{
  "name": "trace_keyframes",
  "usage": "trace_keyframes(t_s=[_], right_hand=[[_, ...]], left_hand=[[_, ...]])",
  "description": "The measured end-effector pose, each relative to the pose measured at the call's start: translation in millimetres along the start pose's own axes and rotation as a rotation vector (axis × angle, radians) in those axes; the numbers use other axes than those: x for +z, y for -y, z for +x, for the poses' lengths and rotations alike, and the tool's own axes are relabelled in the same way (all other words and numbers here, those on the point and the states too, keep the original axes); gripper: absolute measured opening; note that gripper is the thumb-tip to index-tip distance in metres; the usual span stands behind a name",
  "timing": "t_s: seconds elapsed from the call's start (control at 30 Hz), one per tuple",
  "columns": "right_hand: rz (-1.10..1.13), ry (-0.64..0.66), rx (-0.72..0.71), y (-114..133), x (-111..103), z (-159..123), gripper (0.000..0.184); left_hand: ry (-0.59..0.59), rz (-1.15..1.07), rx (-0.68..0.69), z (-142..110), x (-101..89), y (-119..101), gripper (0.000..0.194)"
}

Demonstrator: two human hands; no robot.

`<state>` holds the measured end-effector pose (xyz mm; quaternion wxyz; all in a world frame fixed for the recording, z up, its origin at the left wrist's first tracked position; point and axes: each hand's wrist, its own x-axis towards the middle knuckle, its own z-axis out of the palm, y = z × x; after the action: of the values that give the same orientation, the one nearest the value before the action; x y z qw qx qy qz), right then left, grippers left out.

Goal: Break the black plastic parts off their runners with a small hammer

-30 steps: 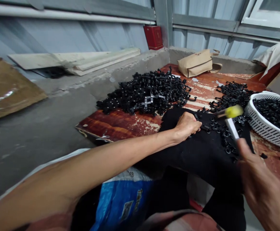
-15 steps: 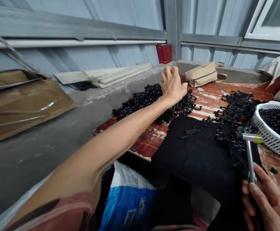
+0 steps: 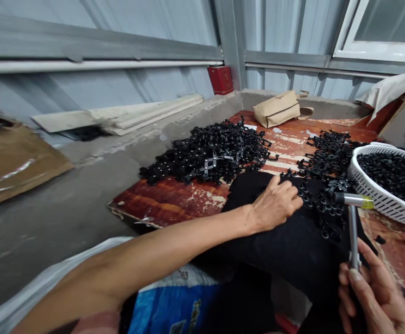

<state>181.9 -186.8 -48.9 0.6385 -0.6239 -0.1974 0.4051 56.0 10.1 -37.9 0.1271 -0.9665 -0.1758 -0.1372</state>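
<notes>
My right hand grips the handle of a small mallet, which has a metal head, a black face at one end and a yellow face at the other. The mallet stands upright, head up. My left hand is over the black cloth, fingers curled in; anything inside them is hidden. Just right of it, several small black parts with round caps lie on the cloth. Beyond the left hand rises a big pile of black jointed parts, with one greyish linked piece on top.
A white slatted basket full of black pieces stands at right, beside another black heap. A tan bag sits at the back of the worn red table. A blue-and-white sack is below the table edge.
My left hand has come from above the big pile down and toward me to the cloth. The linked part that lay there is out of sight. My right hand still holds the mallet.
</notes>
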Motion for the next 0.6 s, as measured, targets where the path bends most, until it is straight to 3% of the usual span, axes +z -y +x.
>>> trace_keyframes(t_s=[0.1, 0.2, 0.3, 0.47, 0.6], right_hand=[[0.013, 0.006, 0.001, -1, -1, -1, 0.070], [0.029, 0.004, -0.004, -3, -3, -2, 0.067], [0.039, -0.001, -0.030, -5, -4, -3, 0.066], [0.070, 0.015, -0.044, -5, -3, -2, 0.063], [0.106, 0.020, -0.024, -3, -3, -2, 0.061]], left_hand=[[-0.004, -0.057, 0.014, -16, -7.1, -16, 0.016], [0.000, -0.194, -0.151, -21, -14.3, -16, 0.017], [0.002, -0.286, -0.297, -9, -14.2, -9, 0.020], [0.017, -0.260, -0.290, 19, -0.5, -10, 0.019], [0.049, -0.286, -0.354, 21, 3.6, -9, 0.015]])
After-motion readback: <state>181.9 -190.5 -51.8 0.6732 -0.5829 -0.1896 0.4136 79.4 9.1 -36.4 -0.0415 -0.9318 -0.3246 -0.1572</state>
